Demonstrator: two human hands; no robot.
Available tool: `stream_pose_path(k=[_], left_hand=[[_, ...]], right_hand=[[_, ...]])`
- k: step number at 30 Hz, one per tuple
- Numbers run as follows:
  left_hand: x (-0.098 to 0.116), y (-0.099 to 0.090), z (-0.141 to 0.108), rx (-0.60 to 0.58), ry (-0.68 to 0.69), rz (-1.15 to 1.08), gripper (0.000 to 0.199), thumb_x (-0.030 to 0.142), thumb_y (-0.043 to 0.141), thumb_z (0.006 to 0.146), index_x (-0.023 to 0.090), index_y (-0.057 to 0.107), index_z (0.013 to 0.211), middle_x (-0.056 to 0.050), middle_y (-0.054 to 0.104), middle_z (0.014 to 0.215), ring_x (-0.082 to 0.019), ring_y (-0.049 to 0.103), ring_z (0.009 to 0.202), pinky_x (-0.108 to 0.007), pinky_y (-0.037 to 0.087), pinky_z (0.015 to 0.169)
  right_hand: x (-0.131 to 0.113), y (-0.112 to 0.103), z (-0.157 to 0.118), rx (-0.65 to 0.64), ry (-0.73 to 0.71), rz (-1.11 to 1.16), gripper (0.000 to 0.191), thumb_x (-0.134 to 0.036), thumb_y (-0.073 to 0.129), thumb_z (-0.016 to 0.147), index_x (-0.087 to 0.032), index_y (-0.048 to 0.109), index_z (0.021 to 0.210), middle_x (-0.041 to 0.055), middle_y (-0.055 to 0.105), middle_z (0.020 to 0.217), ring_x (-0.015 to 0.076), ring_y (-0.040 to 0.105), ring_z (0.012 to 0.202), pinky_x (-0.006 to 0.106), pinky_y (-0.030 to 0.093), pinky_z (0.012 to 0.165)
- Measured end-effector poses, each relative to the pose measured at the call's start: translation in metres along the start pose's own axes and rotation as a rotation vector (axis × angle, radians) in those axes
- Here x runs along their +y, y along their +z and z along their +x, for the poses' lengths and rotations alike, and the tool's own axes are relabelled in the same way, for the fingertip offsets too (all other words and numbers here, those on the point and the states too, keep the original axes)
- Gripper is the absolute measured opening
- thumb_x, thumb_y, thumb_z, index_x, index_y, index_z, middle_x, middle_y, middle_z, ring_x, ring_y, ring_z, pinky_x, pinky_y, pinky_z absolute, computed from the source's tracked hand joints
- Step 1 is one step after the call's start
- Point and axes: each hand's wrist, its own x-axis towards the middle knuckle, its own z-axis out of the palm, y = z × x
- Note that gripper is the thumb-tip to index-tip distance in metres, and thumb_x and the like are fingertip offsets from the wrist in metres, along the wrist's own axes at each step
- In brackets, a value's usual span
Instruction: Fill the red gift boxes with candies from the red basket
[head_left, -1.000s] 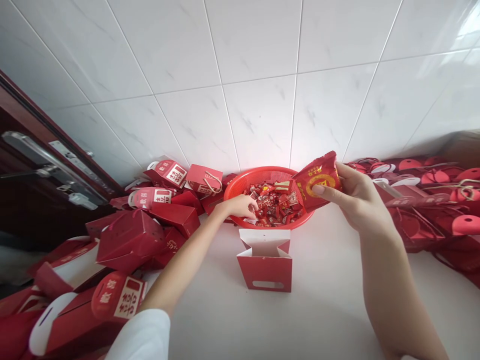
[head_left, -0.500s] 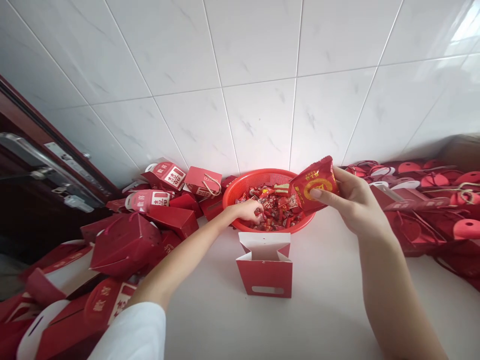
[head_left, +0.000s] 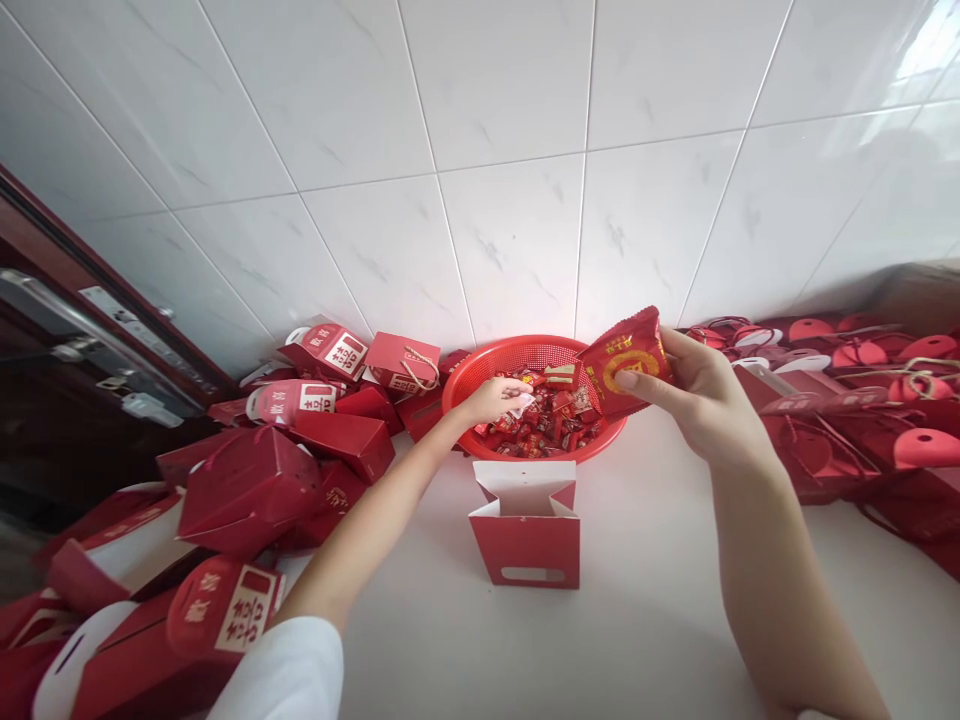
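A red plastic basket [head_left: 480, 368] holds many small wrapped candies [head_left: 551, 425]. Over its left half is my left hand [head_left: 495, 400], fingers pinched on a small piece with a pale pink wrapper [head_left: 523, 403], which looks like a wrapped candy. My right hand [head_left: 705, 400] grips a red foil packet [head_left: 622, 350] with gold print, thumb on its front, held up at the basket's right rim. Just in front of the basket stands a red gift box [head_left: 525, 545], upright, its top flaps open and its white inside showing.
Red gift boxes with pale character labels [head_left: 247, 500] are heaped on the left. More red boxes with cord handles [head_left: 817, 400] stand in rows on the right. White tiled wall [head_left: 510, 240] rises behind the table [head_left: 615, 620]. A dark door with a metal handle [head_left: 67, 320] is at far left.
My left hand has lifted slightly up and left from among the candies, and a pale pink wrapper now shows at its fingers. My right hand still holds the packet in nearly the same place.
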Motion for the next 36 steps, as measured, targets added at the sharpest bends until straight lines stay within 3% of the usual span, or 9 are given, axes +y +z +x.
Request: stream_pose_path(k=[2, 6, 11, 15, 18, 23, 30, 33, 36], left_hand=[[0.004, -0.001, -0.005, 0.017, 0.032, -0.185, 0.045, 0.031, 0.072, 0.078, 0.013, 0.07, 0.119, -0.014, 0.074, 0.114, -0.024, 0.069, 0.102, -0.036, 0.053, 0.089], [0.016, -0.003, -0.026, 0.055, 0.063, -0.754, 0.051, 0.024, 0.084, 0.066, 0.014, 0.071, 0.115, -0.007, 0.074, 0.091, -0.019, 0.069, 0.089, -0.034, 0.053, 0.086], [0.043, -0.004, -0.062, 0.005, 0.011, -1.04, 0.051, 0.021, 0.089, 0.06, 0.023, 0.074, 0.109, -0.001, 0.066, 0.08, -0.013, 0.063, 0.075, -0.025, 0.049, 0.068], [0.064, -0.002, -0.083, -0.045, 0.029, -1.014, 0.043, 0.03, 0.085, 0.063, 0.025, 0.075, 0.104, -0.001, 0.058, 0.076, -0.009, 0.05, 0.061, -0.025, 0.041, 0.055], [0.074, -0.001, -0.096, -0.064, 0.021, -1.001, 0.044, 0.037, 0.087, 0.061, 0.024, 0.074, 0.1, 0.001, 0.053, 0.07, -0.008, 0.042, 0.055, -0.025, 0.038, 0.051], [0.079, 0.001, -0.11, 0.014, 0.001, -1.002, 0.042, 0.038, 0.09, 0.058, 0.023, 0.072, 0.092, -0.001, 0.061, 0.077, -0.009, 0.048, 0.059, -0.024, 0.04, 0.052], [0.068, -0.001, -0.147, 0.343, 0.242, -0.663, 0.022, 0.04, 0.079, 0.079, 0.02, 0.071, 0.083, -0.005, 0.071, 0.1, -0.018, 0.065, 0.097, -0.03, 0.053, 0.084], [0.063, 0.003, -0.167, 0.32, 0.278, -0.453, 0.017, 0.037, 0.077, 0.082, 0.02, 0.076, 0.082, -0.01, 0.071, 0.115, -0.025, 0.064, 0.114, -0.036, 0.054, 0.094], [0.059, 0.012, -0.177, 0.264, 0.241, -0.279, 0.017, 0.035, 0.071, 0.089, 0.022, 0.08, 0.095, -0.011, 0.072, 0.119, -0.026, 0.065, 0.118, -0.04, 0.052, 0.102]], right_hand=[[0.0, -0.001, 0.0, 0.0, 0.002, 0.008, 0.033, -0.048, 0.083, 0.078, -0.025, 0.071, 0.098, 0.0022, 0.069, 0.079, 0.0243, 0.067, 0.081, 0.035, 0.056, 0.066], [0.003, 0.001, 0.001, -0.008, 0.029, 0.049, 0.035, -0.046, 0.083, 0.079, -0.024, 0.071, 0.102, 0.0029, 0.072, 0.084, 0.0245, 0.068, 0.084, 0.035, 0.058, 0.07], [0.014, 0.023, 0.005, -0.103, 0.059, 0.218, 0.03, -0.041, 0.08, 0.083, -0.024, 0.071, 0.106, 0.0037, 0.075, 0.1, 0.0224, 0.07, 0.091, 0.035, 0.058, 0.082], [0.023, 0.046, 0.006, -0.242, 0.136, 0.347, 0.03, -0.043, 0.078, 0.083, -0.023, 0.07, 0.104, 0.0051, 0.075, 0.101, 0.0236, 0.071, 0.094, 0.037, 0.057, 0.085], [0.027, 0.055, 0.005, -0.231, 0.155, 0.426, 0.032, -0.044, 0.08, 0.08, -0.023, 0.069, 0.102, 0.0054, 0.075, 0.1, 0.0244, 0.071, 0.093, 0.038, 0.058, 0.083], [0.02, 0.057, -0.001, -0.202, 0.148, 0.469, 0.032, -0.046, 0.082, 0.076, -0.024, 0.069, 0.095, 0.005, 0.075, 0.095, 0.0243, 0.072, 0.087, 0.039, 0.059, 0.079], [-0.012, 0.04, -0.013, -0.249, 0.158, 0.359, 0.026, -0.04, 0.083, 0.077, -0.024, 0.073, 0.096, 0.0039, 0.074, 0.091, 0.0224, 0.07, 0.083, 0.035, 0.058, 0.074], [-0.018, 0.036, -0.017, -0.309, 0.152, 0.257, 0.023, -0.039, 0.081, 0.081, -0.023, 0.072, 0.095, 0.0037, 0.072, 0.088, 0.0213, 0.068, 0.079, 0.033, 0.056, 0.07], [-0.017, 0.04, -0.019, -0.433, 0.155, 0.149, 0.021, -0.038, 0.079, 0.083, -0.021, 0.07, 0.091, 0.0041, 0.072, 0.09, 0.0215, 0.067, 0.08, 0.034, 0.055, 0.07]])
